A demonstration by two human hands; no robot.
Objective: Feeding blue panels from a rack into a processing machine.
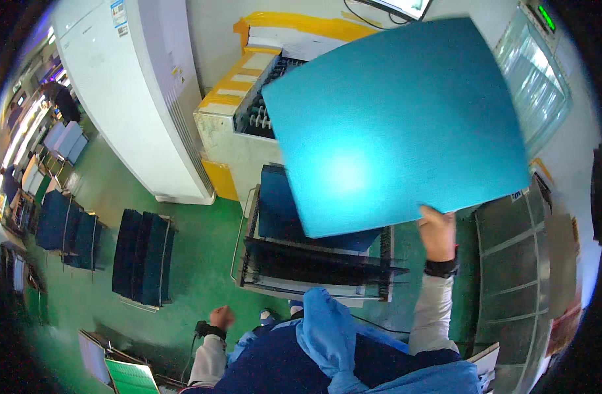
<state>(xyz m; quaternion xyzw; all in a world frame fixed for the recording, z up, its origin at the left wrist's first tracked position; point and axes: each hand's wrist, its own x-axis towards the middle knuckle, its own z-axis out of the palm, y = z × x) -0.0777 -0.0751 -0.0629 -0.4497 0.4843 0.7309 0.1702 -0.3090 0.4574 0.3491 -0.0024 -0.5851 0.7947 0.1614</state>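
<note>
A large, flat blue-green panel [406,111] is raised in front of me, with a bright glare spot on its lower left. My right hand [437,233] grips its lower edge near the right corner, thumb on the near face. Behind the panel, a machine [248,105] with rows of rollers and yellow-striped edges is partly covered. Below it stands a rack [314,289] holding dark panels [301,259] and a blue panel [274,203]. Down by my left side, my left hand [222,317] is curled shut with nothing visible in it; a corded band [211,330] circles that wrist.
On the left stand a tall white cabinet unit [130,98] and more racks of dark panels [142,259] on the green floor [202,256]. A grey metal shelved cabinet [514,276] is at the right. A screen [406,6] hangs at the top.
</note>
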